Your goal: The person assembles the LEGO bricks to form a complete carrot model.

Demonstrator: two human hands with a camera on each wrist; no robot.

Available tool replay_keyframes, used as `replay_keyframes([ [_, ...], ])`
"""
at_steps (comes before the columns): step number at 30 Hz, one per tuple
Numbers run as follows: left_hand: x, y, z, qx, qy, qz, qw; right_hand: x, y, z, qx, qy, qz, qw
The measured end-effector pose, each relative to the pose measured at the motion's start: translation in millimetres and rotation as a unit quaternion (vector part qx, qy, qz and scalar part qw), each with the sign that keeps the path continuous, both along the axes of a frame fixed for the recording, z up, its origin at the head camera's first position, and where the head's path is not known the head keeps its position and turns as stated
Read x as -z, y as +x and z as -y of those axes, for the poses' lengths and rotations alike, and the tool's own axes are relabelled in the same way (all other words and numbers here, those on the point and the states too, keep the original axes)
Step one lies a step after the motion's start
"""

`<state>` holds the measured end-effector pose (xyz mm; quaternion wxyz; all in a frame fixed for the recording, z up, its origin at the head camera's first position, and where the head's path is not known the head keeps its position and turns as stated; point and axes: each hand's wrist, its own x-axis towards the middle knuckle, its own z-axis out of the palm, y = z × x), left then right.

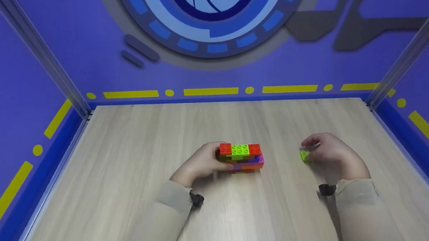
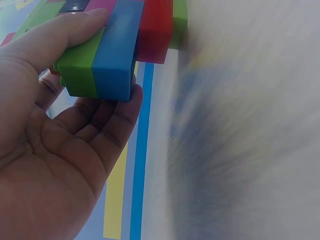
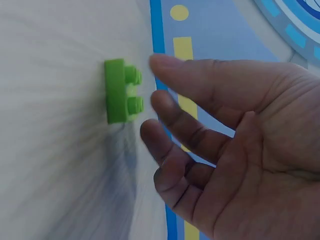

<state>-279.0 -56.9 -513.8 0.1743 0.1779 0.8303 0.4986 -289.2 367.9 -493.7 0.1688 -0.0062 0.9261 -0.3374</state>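
My left hand (image 1: pixel 206 160) grips a stack of toy building bricks (image 1: pixel 241 157) by its left end, thumb on the near side. Red and lime green bricks with round studs form its top; pink, orange and blue ones show lower down. In the left wrist view, a green and a blue brick (image 2: pixel 116 55) lie between thumb and fingers. A single green brick (image 3: pixel 116 91) stands on the table, studs up, to the right of the stack. Over it hovers my right hand (image 1: pixel 330 153), its fingers bent and apart; in the right wrist view, a gap separates the fingertips from the studs.
The light wood table (image 1: pixel 145 139) is bounded by blue patterned panels (image 1: pixel 211 76) at the back and both sides. Metal posts (image 1: pixel 404 53) rise at the back corners. Black straps (image 1: pixel 327 190) sit at both sleeve cuffs.
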Motion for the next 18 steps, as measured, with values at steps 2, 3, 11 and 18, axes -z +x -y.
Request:
replay_keyframes([
  [2, -0.2, -0.1, -0.2, 0.0, 0.0, 0.0, 1.0, 1.6, 0.8, -0.3, 0.002, 0.005, 0.007, 1.0],
  [3, -0.3, -0.2, -0.3, 0.0, 0.0, 0.0, 1.0, 1.9, 1.2, -0.1, 0.003, 0.004, 0.011, 1.0],
  [11, -0.1, -0.3, 0.2, 0.003, -0.001, -0.004, 1.0, 6.4, 0.0, -1.4, -0.005, 0.013, 0.005, 1.0],
  [18, 0.0, -0.5, 0.4, 0.005, 0.001, -0.004, 1.0, 11.1, -4.9, -0.5, -0.014, 0.036, -0.022, 0.999],
])
